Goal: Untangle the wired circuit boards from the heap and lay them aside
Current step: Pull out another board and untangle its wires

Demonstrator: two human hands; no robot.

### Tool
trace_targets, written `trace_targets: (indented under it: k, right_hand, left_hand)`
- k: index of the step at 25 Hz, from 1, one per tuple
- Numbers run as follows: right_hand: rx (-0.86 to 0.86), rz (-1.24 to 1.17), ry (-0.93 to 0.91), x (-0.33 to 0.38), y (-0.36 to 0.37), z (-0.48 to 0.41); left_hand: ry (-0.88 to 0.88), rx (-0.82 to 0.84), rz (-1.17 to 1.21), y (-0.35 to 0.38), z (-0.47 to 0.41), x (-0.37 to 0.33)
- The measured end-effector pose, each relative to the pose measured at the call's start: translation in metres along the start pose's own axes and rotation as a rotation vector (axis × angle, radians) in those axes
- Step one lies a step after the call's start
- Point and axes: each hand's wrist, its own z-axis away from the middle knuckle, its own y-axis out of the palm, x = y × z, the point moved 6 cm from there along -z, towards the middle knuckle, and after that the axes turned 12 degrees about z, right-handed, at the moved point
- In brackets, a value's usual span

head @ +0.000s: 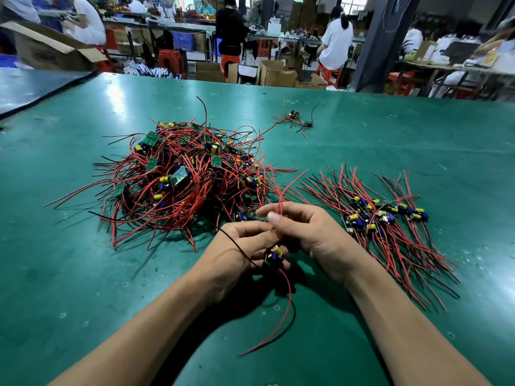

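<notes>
gleaming green matting (390, 135) bears the heap (184, 176), with workers (335, 41) seated beyond.

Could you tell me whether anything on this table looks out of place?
A small clump of boards lies alone near the far side of the table, apart from the tangled heap and the laid-out row. The left hand grips another board; the right hand pinches its red wires.

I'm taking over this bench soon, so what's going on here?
A person is untangling wired circuit boards on a green table. The left hand holds one board, the right hand pinches its red wires. The tangled heap lies to the left, a neat row of separated boards to the right, a few strays farther back.
</notes>
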Motion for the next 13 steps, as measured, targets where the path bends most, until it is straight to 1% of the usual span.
trace_targets:
  k: [1, 2, 4, 6, 9, 11, 13]
  right_hand:
    - [0.017, 0.026, 0.001, -0.001, 0.001, 0.000]
    - [-0.001, 0.060, -0.004, -0.002, 0.000, 0.000]
    - [-0.092, 0.095, -0.021, -0.001, -0.004, -0.002]
    - [-0.198, 0.087, -0.039, -0.001, -0.010, -0.004]
    - [-0.352, 0.168, -0.054, -0.001, -0.018, -0.004]
    - [-0.385, 0.220, -0.050, 0.000, -0.019, -0.004]
    - [-0.392, 0.218, -0.029, 0.000, -0.019, -0.005]
  left_hand:
    - [0.005, 0.014, -0.012, 0.001, 0.001, -0.001]
    - [0.013, 0.032, -0.024, 0.002, 0.001, 0.000]
    - [0.026, 0.052, -0.046, 0.003, 0.002, -0.002]
    - [0.039, 0.036, -0.056, 0.001, 0.000, -0.003]
    - [0.044, 0.018, -0.069, -0.003, -0.001, -0.005]
    - [0.053, 0.019, -0.087, -0.003, -0.002, -0.005]
    - [0.054, 0.006, -0.082, -0.003, -0.002, -0.006]
